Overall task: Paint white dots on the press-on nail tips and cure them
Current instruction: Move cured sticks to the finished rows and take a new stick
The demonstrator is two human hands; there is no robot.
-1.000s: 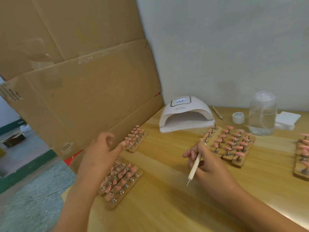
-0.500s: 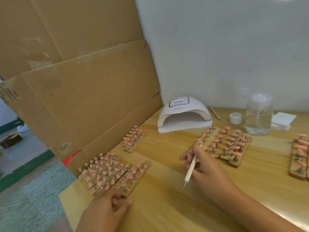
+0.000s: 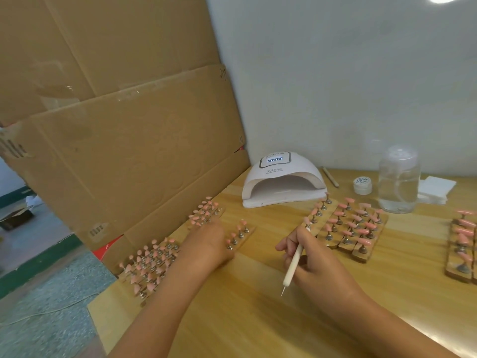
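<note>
My left hand (image 3: 206, 244) lies knuckles-up on the near end of one wooden strip of pink nail tips (image 3: 241, 233), its fingers curled down onto it. In my right hand (image 3: 313, 264) I grip a white dotting tool (image 3: 293, 264), needle point down just above the table. More strips of pink tips (image 3: 353, 228) lie right of that hand. A white curing lamp (image 3: 281, 182) stands behind with its display lit. A small white paint jar (image 3: 362, 185) stands to the lamp's right.
Further strips of tips lie at the table's left edge (image 3: 152, 262), by the cardboard (image 3: 206, 210) and at the far right (image 3: 462, 241). A clear bottle (image 3: 398, 182), white wipes (image 3: 436, 187) and a wooden stick (image 3: 330, 177) are at the back. Cardboard sheets (image 3: 129, 125) wall the left.
My left hand has moved from the table's near left edge up and right, and a single strip now lies apart from the left group. My right hand has hardly moved.
</note>
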